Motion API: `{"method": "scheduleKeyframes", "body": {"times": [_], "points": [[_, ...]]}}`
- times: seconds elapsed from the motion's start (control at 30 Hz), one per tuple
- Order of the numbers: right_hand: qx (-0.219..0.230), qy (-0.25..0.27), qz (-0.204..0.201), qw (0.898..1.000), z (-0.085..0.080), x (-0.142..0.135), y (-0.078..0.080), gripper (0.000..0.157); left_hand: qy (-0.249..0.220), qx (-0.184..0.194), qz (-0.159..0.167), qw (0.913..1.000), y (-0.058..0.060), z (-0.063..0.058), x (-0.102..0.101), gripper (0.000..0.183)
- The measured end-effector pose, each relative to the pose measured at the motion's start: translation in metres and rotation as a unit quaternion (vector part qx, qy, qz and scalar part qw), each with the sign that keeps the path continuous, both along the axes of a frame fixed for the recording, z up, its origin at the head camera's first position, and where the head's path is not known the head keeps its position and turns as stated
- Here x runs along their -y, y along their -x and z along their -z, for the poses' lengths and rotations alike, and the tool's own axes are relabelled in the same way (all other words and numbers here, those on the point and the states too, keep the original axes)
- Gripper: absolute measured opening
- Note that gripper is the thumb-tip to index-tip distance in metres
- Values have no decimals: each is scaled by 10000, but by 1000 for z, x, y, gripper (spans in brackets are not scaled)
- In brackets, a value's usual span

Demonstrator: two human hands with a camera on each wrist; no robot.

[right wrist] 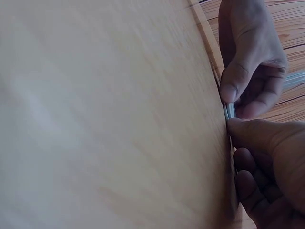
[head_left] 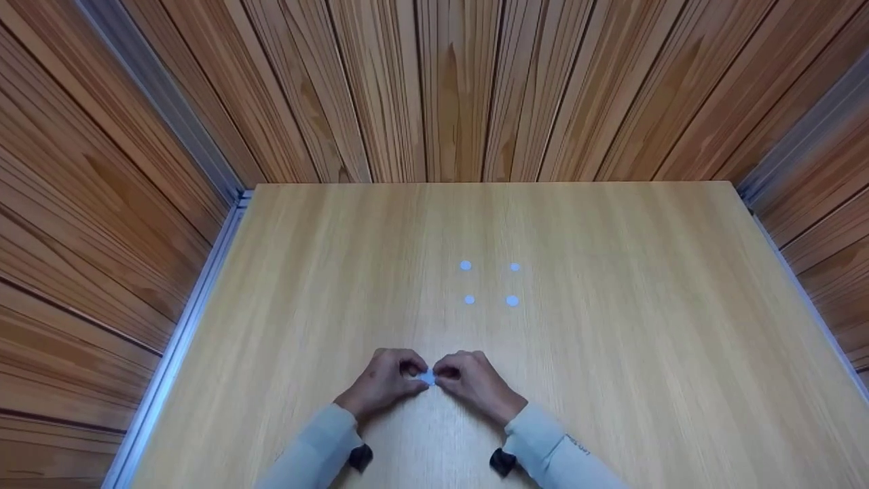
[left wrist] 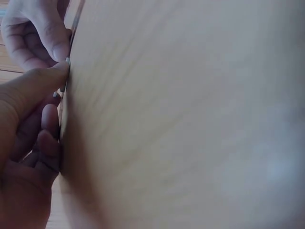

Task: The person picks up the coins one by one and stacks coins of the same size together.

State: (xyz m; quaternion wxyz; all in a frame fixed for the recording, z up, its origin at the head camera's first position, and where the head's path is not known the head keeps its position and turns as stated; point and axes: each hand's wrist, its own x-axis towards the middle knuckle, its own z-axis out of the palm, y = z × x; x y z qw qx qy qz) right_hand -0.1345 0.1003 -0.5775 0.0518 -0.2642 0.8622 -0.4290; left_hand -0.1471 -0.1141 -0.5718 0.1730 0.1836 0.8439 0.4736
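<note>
Near the front middle of the table, my left hand (head_left: 388,382) and right hand (head_left: 479,384) meet over a small pale blue piece (head_left: 427,377). Thumb and fingers of each hand pinch it from opposite sides, close to the tabletop. Seen edge-on in the right wrist view, the pale piece (right wrist: 230,110) looks thin; the fingertips cover much of it, so its exact kind cannot be told. In the left wrist view the fingers hide nearly all of it. Beyond the hands, several pale blue round discs lie flat, a left disc (head_left: 466,265) and a right disc (head_left: 512,301) among them.
The light wooden table (head_left: 305,272) reaches back to a wall of wood planks (head_left: 455,88). Metal rails, such as the left rail (head_left: 180,353), run along its sides. Dark wrist devices, one on the left (head_left: 360,458), sit under the sleeves.
</note>
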Motion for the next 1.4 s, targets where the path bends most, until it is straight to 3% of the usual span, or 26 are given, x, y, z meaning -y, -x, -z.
{"method": "scheduleKeyframes", "body": {"times": [0.23, 0.57, 0.87, 1.4], "points": [[-6, -10, 31, 10000, -1, 0, 0, 8, -157, 40, -114, 9998, 0, 1, -2, 28], [261, 262, -11, 9993, 1, -3, 0, 9, -368, -233, -102, 9990, -2, 5, -1, 42], [232, 223, -17, 9995, 0, -3, 2, 7, -645, -575, 65, 9962, -3, 8, 2, 42], [371, 249, 6, 9990, 1, -2, 3, 7, -324, -264, -101, 9991, -3, 4, -2, 44]]}}
